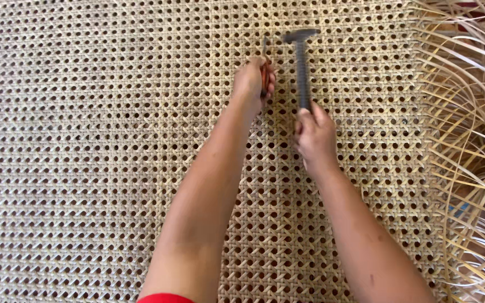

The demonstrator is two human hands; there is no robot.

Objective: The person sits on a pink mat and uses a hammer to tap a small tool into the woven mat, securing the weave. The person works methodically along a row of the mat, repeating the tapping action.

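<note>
A large sheet of woven cane mesh (85, 140) with an open hexagonal pattern fills the view. My left hand (252, 81) is closed around a thin metal tool with a red handle (264, 56), whose tip stands on the weave. My right hand (314, 134) grips the handle of a dark metal hammer (301, 62), whose head is raised just right of the thin tool's top. Both forearms reach up from the bottom edge.
Loose, uncut cane strands (467, 140) fan out in curves along the right side, beyond the woven edge. A bit of blue shows through them at the lower right (462, 206).
</note>
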